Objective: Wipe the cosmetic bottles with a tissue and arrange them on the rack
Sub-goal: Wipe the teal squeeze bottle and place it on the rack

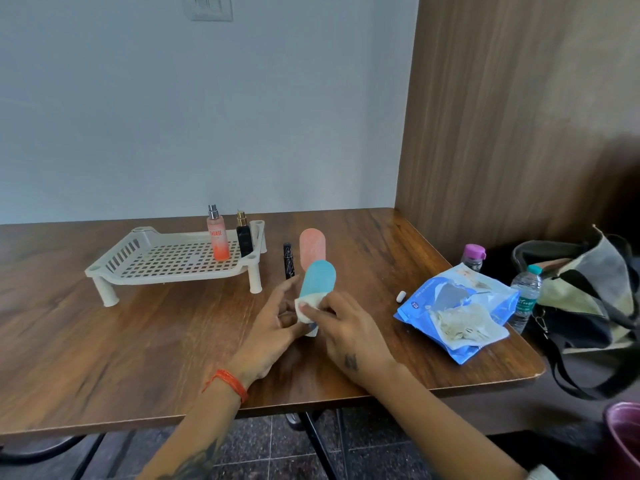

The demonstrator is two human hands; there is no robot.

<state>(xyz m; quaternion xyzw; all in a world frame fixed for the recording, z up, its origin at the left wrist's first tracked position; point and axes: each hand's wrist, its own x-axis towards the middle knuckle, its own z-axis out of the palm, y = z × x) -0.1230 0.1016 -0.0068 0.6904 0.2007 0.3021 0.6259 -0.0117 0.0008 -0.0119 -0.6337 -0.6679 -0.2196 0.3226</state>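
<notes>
Head view, wooden worktop (pixel 104 341). Blue bottle (pixel 317 284) lies tilted near the middle of the worktop, rounded end pointing away from the person, lower end between the two hands. Right hand (pixel 346 332) presses a folded white tissue (pixel 308 306) against the bottle's lower part, thumb and fingers curled round tissue and bottle. Left hand (pixel 273 332) lies on the bottle's left side, fingers spread and mostly straight, fingertips touching the tissue and the bottle's underside; cannot tell whether it grips. Pink bottle (pixel 312 247) stands just behind the blue one, with a slim black tube (pixel 287 259) upright beside it on the left. White perforated rack (pixel 166 261) on short legs sits to the left rear; at its right rear corner stand an orange-pink spray bottle (pixel 217 237) and a black bottle with gold top (pixel 243 237), side by side. To the right, an open blue tissue pack (pixel 450 306) with crumpled tissues on it; a small white cap (pixel 401 295) lies just left of the pack. At the worktop's right edge: water bottle (pixel 526 296), purple-capped bottle (pixel 472 258), dark bag (pixel 588 299).
</notes>
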